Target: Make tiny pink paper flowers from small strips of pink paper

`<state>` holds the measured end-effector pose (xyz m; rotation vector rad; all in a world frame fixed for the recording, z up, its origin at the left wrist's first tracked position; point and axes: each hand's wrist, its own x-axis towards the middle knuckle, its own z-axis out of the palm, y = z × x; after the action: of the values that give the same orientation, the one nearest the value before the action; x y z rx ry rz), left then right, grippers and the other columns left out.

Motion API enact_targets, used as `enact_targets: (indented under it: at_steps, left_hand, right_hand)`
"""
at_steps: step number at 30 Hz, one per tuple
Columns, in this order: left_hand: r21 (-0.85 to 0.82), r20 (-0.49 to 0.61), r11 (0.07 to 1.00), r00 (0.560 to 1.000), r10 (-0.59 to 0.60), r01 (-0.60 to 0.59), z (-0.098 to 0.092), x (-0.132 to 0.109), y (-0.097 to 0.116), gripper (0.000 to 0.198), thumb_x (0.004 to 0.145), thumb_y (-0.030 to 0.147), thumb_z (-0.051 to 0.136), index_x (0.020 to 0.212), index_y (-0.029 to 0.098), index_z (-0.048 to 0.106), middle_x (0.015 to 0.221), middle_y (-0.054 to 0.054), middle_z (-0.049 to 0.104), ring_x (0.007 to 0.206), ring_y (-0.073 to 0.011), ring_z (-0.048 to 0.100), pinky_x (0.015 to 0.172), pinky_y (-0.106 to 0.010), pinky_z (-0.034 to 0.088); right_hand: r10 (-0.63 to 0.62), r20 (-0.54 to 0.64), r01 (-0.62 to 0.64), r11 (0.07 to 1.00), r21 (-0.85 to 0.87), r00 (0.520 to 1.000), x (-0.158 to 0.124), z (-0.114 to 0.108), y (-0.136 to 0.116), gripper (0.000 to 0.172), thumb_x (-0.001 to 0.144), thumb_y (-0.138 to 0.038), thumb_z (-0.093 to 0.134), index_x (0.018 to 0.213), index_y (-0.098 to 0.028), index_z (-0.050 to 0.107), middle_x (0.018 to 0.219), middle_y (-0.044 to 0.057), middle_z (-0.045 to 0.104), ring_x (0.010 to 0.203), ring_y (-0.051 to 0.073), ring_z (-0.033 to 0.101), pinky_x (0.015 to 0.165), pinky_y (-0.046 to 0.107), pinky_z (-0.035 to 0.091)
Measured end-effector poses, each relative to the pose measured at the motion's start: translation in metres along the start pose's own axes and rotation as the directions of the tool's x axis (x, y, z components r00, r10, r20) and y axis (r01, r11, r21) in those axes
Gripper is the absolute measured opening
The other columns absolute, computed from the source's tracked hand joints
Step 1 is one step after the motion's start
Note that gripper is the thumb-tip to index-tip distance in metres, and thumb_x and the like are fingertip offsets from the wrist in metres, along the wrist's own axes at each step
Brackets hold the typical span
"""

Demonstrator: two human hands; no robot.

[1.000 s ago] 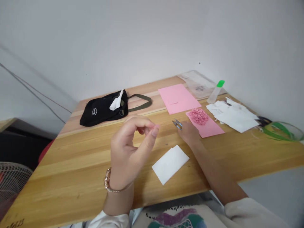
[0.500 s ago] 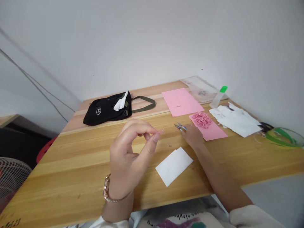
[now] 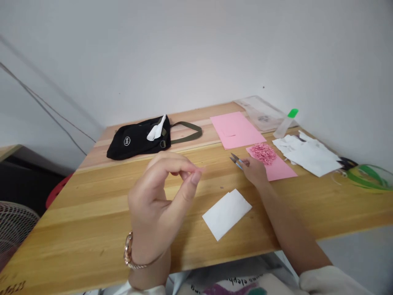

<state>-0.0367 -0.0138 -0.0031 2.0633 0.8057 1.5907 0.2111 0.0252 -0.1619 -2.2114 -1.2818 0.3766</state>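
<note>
My left hand (image 3: 162,200) is raised above the table, its thumb and forefinger pressed together. A tiny pale tip shows at the fingertips, too small to name. In my right hand (image 3: 257,170) are small thread snips (image 3: 238,161), their blades apart and pointing to the upper left. That hand is beside a pink card (image 3: 281,169) that bears a heap of small pink curled pieces (image 3: 263,153). A folded white paper (image 3: 227,214) lies on the wooden table between my two forearms.
Behind lie a black bag (image 3: 138,139) with a white tissue (image 3: 157,130) on it, and a larger pink sheet (image 3: 239,130). To the right are a green-capped bottle (image 3: 285,125), white papers (image 3: 313,155) and a green tape roll (image 3: 368,176). A fan (image 3: 16,229) stands at the left.
My left hand has moved a little left and nearer to me. The right hand with the snips has shifted slightly right, and the blades look wider apart.
</note>
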Motion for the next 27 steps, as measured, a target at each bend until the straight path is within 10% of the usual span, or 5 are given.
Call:
enact_targets:
  at_steps: [6, 11, 27]
  left_hand:
    - [-0.055, -0.19, 0.997, 0.981, 0.045, -0.056, 0.0, 0.005, -0.003, 0.016, 0.068, 0.001, 0.058, 0.072, 0.016, 0.062, 0.067, -0.001, 0.057, 0.068, -0.0129, 0.054, 0.058, -0.028, 0.043]
    - [-0.081, -0.506, 0.988, 0.86, 0.072, -0.13, 0.0, 0.011, -0.009, 0.015, 0.061, -0.003, 0.061, 0.066, 0.01, 0.062, 0.063, -0.004, 0.058, 0.061, -0.0154, 0.054, 0.052, -0.029, 0.039]
    - [-0.073, -0.582, 0.995, 0.813, 0.013, -0.068, -0.004, 0.012, -0.008, 0.013, 0.056, 0.0, 0.061, 0.061, 0.011, 0.061, 0.061, -0.004, 0.057, 0.063, -0.019, 0.055, 0.06, -0.036, 0.041]
  right_hand:
    - [0.083, -0.083, -0.08, 0.996, 0.045, 0.993, 0.003, -0.007, 0.001, 0.021, 0.072, -0.024, 0.05, 0.086, -0.016, 0.063, 0.082, 0.007, 0.066, 0.077, 0.019, 0.059, 0.062, 0.026, 0.039]
    - [0.092, -0.066, -0.088, 0.994, 0.067, 0.994, 0.003, -0.005, 0.003, 0.021, 0.072, -0.027, 0.051, 0.086, -0.015, 0.062, 0.082, 0.007, 0.067, 0.077, 0.019, 0.059, 0.063, 0.026, 0.039]
    - [0.102, -0.042, -0.1, 0.995, 0.028, 0.994, 0.005, 0.0, 0.007, 0.021, 0.074, -0.03, 0.049, 0.086, -0.017, 0.062, 0.084, 0.007, 0.067, 0.081, 0.02, 0.06, 0.064, 0.026, 0.039]
